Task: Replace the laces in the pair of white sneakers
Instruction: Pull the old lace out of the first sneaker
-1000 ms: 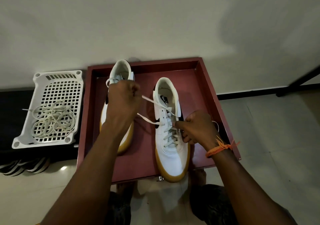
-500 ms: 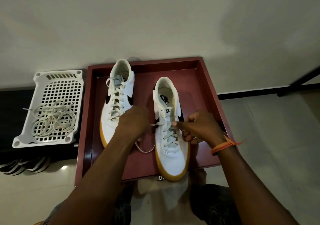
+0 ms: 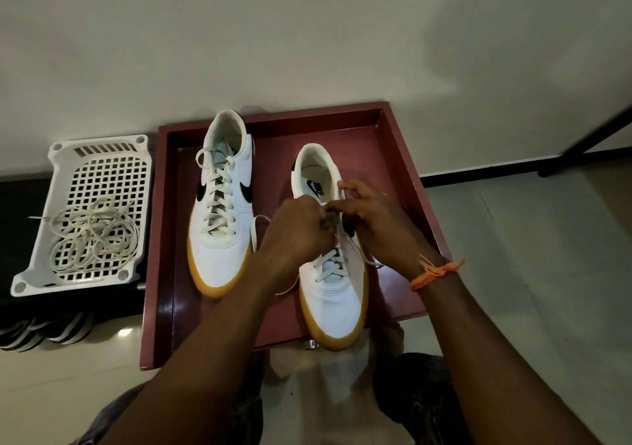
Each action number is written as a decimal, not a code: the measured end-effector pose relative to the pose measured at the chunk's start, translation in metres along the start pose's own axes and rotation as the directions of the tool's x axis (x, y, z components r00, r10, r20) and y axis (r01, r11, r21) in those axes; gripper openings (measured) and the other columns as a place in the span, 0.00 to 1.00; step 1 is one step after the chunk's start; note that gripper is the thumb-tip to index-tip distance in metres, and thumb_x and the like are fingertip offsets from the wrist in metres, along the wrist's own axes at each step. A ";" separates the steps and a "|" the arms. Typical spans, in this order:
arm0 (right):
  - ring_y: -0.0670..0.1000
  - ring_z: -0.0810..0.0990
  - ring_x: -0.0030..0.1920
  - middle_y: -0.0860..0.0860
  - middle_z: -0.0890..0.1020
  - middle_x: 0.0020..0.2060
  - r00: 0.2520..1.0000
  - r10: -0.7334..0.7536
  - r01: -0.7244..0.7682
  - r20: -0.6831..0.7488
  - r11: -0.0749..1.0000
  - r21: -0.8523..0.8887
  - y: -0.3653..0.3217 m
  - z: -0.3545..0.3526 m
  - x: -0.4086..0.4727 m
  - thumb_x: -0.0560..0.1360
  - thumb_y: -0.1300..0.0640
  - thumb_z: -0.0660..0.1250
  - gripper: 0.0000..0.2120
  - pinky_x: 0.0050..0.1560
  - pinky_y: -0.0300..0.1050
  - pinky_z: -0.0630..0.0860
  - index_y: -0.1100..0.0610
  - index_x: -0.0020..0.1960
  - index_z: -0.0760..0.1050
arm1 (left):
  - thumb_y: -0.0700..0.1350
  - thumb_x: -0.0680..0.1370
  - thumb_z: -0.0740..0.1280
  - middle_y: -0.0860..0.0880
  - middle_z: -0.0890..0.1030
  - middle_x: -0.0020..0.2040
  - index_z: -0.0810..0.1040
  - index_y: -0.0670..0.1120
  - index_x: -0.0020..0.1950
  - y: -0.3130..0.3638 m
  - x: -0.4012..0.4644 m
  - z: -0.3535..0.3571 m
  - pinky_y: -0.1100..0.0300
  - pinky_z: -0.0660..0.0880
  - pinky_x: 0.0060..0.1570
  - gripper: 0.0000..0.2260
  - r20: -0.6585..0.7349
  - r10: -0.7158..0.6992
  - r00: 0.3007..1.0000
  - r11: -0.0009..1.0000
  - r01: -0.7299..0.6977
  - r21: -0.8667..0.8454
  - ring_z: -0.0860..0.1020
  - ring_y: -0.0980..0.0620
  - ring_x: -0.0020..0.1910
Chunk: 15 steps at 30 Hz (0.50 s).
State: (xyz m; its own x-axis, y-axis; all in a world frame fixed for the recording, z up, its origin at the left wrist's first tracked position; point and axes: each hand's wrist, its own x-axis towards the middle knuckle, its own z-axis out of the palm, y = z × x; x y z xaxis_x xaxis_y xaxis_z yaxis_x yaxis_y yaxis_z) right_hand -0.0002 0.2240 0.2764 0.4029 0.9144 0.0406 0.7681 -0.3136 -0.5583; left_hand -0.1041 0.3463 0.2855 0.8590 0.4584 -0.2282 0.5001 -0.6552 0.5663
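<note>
Left sneaker (image 3: pixel 222 219) fully laced. Both hands, left hand (image 3: pixel 297 229) and right hand (image 3: pixel 372 222), fingers pinched on lace (image 3: pixel 254 236) at right sneaker (image 3: pixel 333 287), upper eyelets seemingly unfinished.

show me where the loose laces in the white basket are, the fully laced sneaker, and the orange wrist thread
loose laces (image 3: pixel 94 236), head view, middle of the tangle
fully laced sneaker (image 3: pixel 219 253), head view, white toe panel
orange wrist thread (image 3: pixel 431 274), head view, the knot

Room setting, head view.
Plain cream wall (image 3: pixel 307 34) above glossy pale tiled floor (image 3: pixel 530 256); dark skirting (image 3: pixel 478 174) between; dim light.
</note>
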 end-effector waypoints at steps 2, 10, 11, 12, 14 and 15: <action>0.58 0.78 0.63 0.56 0.76 0.67 0.999 0.027 -0.027 -0.035 1.000 -0.012 0.004 -0.003 0.000 0.74 0.71 0.66 0.19 0.60 0.52 0.78 0.56 0.60 0.81 | 0.42 0.71 0.76 0.46 0.84 0.37 0.86 0.41 0.41 -0.002 -0.001 -0.019 0.59 0.77 0.35 0.05 0.132 -0.028 0.991 0.994 0.042 -0.105 0.82 0.50 0.37; 0.49 0.70 0.71 0.53 0.72 0.70 0.992 0.124 -0.124 0.012 0.973 0.194 0.009 -0.005 0.000 0.76 0.76 0.60 0.25 0.68 0.39 0.70 0.53 0.61 0.80 | 0.45 0.70 0.78 0.47 0.84 0.35 0.85 0.46 0.39 -0.029 -0.009 -0.056 0.65 0.71 0.29 0.04 0.430 -0.081 0.899 0.980 0.151 -0.130 0.77 0.56 0.32; 0.49 0.70 0.71 0.53 0.72 0.70 0.991 0.131 -0.130 0.006 0.972 0.193 0.010 -0.006 0.000 0.76 0.76 0.59 0.24 0.67 0.34 0.69 0.53 0.61 0.80 | 0.50 0.69 0.78 0.49 0.84 0.34 0.85 0.46 0.38 -0.024 -0.007 -0.051 0.65 0.71 0.31 0.08 0.340 -0.047 0.939 0.986 0.098 -0.136 0.77 0.58 0.31; 0.48 0.69 0.71 0.52 0.72 0.70 0.991 0.132 -0.131 0.007 0.973 0.189 0.010 -0.006 0.000 0.76 0.76 0.59 0.24 0.65 0.28 0.67 0.53 0.62 0.80 | 0.53 0.69 0.78 0.51 0.83 0.32 0.85 0.47 0.38 -0.018 -0.005 -0.045 0.67 0.71 0.32 0.11 0.228 -0.007 0.974 0.991 0.038 -0.132 0.77 0.60 0.30; 0.48 0.69 0.71 0.52 0.72 0.70 0.991 0.136 -0.137 0.020 0.970 0.199 0.011 -0.006 0.000 0.77 0.75 0.59 0.23 0.61 0.21 0.63 0.54 0.63 0.79 | 0.53 0.72 0.76 0.54 0.82 0.34 0.84 0.48 0.40 -0.007 -0.002 -0.030 0.64 0.75 0.37 0.09 0.041 0.055 0.998 0.997 -0.053 -0.054 0.79 0.60 0.34; 0.48 0.69 0.71 0.52 0.72 0.70 0.990 0.135 -0.138 0.029 0.966 0.220 0.012 -0.006 0.000 0.78 0.74 0.59 0.22 0.62 0.22 0.63 0.54 0.63 0.79 | 0.51 0.73 0.74 0.53 0.83 0.39 0.85 0.48 0.44 -0.003 -0.001 -0.021 0.59 0.77 0.41 0.07 -0.003 0.073 0.997 0.997 -0.073 0.018 0.81 0.56 0.38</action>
State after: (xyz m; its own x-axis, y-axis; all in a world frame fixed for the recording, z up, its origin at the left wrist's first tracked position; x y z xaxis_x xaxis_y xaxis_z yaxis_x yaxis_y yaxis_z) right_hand 0.0117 0.2188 0.2748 0.4887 0.8705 -0.0592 0.5761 -0.3729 -0.7273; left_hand -0.1092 0.3603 0.3006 0.8927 0.4114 -0.1839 0.4382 -0.6972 0.5674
